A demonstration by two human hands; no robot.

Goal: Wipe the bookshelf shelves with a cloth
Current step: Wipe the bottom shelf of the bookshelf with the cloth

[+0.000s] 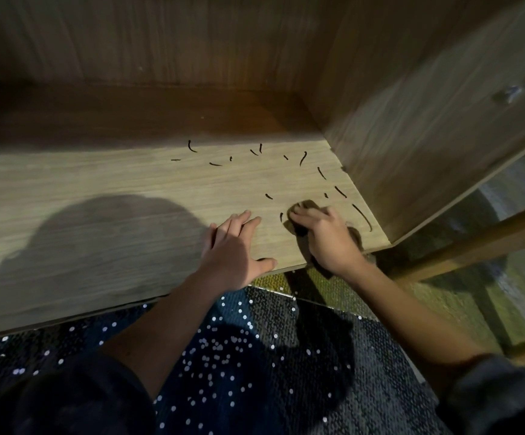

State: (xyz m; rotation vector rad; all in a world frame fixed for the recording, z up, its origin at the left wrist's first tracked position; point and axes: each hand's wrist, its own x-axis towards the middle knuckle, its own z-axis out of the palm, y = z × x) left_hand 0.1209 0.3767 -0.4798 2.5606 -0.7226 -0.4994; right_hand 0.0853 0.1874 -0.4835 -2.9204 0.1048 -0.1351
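The right hand (pixel 327 243) bunches a brown cloth (pixel 310 205) under curled fingers (pixel 302 216), pressing it onto the shelf (pixel 97 189) close beside the side panel (pixel 427 152), probably to scrub the dark curved marks (pixel 302 158) scattered near that panel. The left hand (pixel 232 246) lies flat, fingers straight and released, farther from the panel, seemingly bracing the person.

Carrier: light wood-grain shelf board (pixel 97 189), front half lit, back half in shade, large rounded shadow on left part. Over right front area, thin dark curved streaks (pixel 362 217) scattered near wooden side panel (pixel 411 136); marks or loose bits, cannot tell. Near right front corner, brown crumpled cloth (pixel 309 205) on board, right hand (pixel 328 243) gripping it. Just beside, left hand (pixel 232 246) flat on board, thumb at front edge.
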